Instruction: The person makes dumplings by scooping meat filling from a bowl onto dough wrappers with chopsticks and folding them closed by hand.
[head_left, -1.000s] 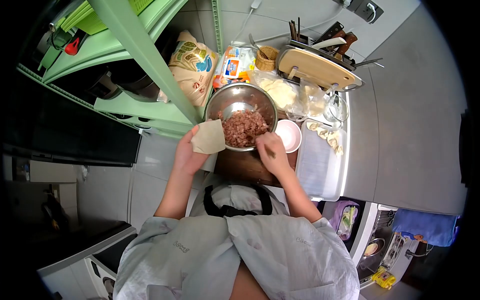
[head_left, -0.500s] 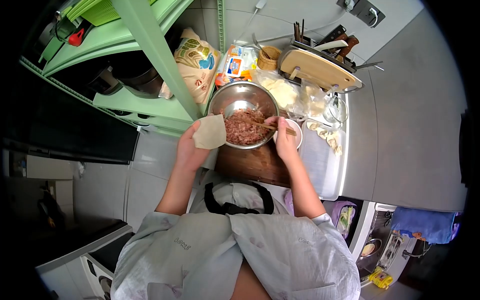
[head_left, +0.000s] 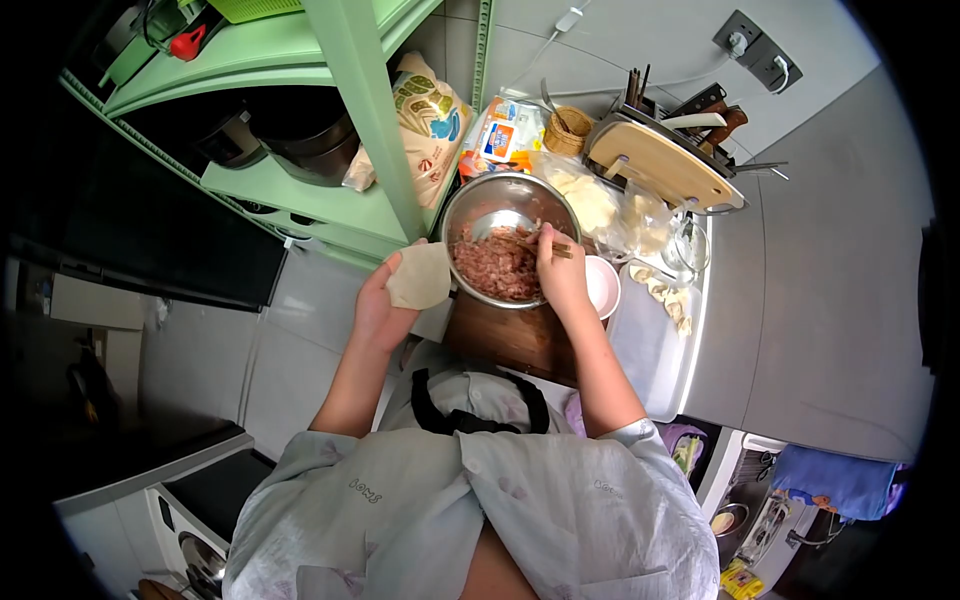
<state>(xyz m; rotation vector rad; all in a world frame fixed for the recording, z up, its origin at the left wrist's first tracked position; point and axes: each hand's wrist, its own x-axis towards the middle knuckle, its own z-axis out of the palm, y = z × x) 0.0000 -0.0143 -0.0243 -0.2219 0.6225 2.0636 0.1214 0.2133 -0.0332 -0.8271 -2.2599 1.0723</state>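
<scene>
A flat, pale dough wrapper [head_left: 420,277] lies across the fingers of my left hand [head_left: 377,305], just left of the steel bowl. Chopsticks [head_left: 562,250] are gripped in my right hand [head_left: 560,275] over the bowl's right side, their tips down at the meat and partly hidden. The steel bowl [head_left: 470,197] contains reddish minced meat [head_left: 497,264]. Partly behind my right wrist is a small pink-white bowl [head_left: 602,286]. Several folded dumplings [head_left: 664,297] sit along the upper part of a translucent tray [head_left: 645,360].
Bagged dough wrappers [head_left: 585,200] and a glass bowl [head_left: 690,245] are behind the tray. A cutting board [head_left: 660,165] stands by the knives. Left of the steel bowl rises a green shelf post [head_left: 375,120], with a printed sack [head_left: 428,125] beside it. A brown wooden board [head_left: 510,338] lies below the bowl.
My right hand has moved up to the bowl's right side, with the chopsticks tipped into the meat. The view has shifted, so the bowl and tray appear farther right. My left hand still holds the wrapper.
</scene>
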